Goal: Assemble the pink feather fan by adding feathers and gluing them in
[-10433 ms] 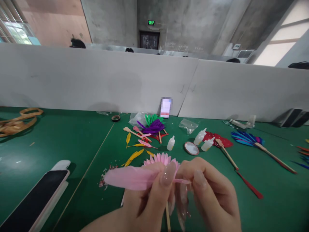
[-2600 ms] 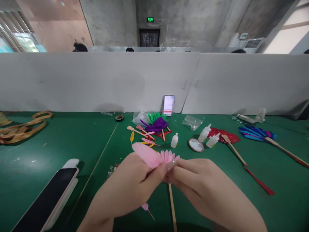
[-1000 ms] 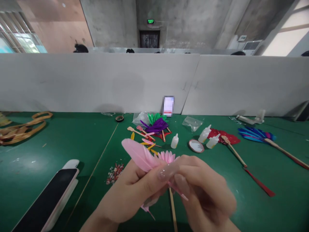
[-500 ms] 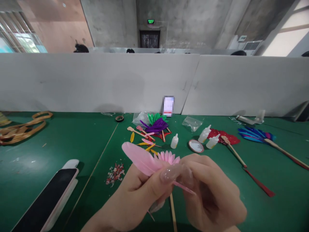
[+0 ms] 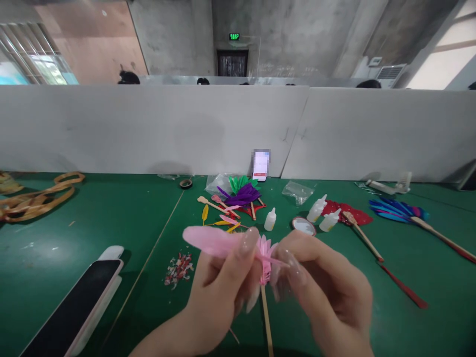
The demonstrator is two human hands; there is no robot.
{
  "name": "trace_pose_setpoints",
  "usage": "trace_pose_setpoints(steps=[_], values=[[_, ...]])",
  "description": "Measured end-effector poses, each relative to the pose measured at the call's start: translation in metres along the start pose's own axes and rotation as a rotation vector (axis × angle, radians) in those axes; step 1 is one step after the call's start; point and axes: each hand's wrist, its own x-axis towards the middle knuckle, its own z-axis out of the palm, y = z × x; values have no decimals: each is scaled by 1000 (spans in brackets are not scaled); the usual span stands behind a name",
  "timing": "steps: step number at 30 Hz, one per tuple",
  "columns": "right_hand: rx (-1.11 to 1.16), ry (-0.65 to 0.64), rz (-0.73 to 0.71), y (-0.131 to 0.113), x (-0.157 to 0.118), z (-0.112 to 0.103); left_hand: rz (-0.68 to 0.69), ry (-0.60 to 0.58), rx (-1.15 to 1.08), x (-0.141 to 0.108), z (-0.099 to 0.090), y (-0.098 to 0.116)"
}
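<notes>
My left hand (image 5: 217, 292) pinches a pink feather (image 5: 211, 241) between thumb and fingers, its broad end pointing left. The feather's thin quill runs right to the fingertips of my right hand (image 5: 327, 287), which are closed on it. Behind and between my hands stands a pink feather fan (image 5: 265, 272) with short upright petals, on a pale wooden stick (image 5: 267, 322) that reaches toward the bottom edge. My fingers partly hide the fan's sides.
Feathers and sticks, with a purple bunch (image 5: 241, 193), lie ahead. Glue bottles (image 5: 270, 219) and a round dish (image 5: 304, 226) are right of them. A blue feather fan (image 5: 396, 209) lies far right, a large phone (image 5: 74, 307) left, pink scraps (image 5: 179, 269) nearer.
My left thumb has lifted and shifted, and the feather lies more level. My right fingers have moved slightly, with more of the pink fan showing between my hands.
</notes>
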Motion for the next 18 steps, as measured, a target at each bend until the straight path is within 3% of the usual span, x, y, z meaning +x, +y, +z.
trace_pose_setpoints(steps=[3, 7, 14, 18], values=[[-18, 15, 32, 1, -1, -4, -124, 70, -134, 5, 5, -2], [-89, 54, 34, -1, -2, -9, -144, 59, -247, 8, 10, 2], [-250, -78, -33, -3, 2, -16, -217, 123, -222, 6, 9, -1], [-267, 42, -163, 1, 3, -9, -155, 201, -219, 6, 11, -5]])
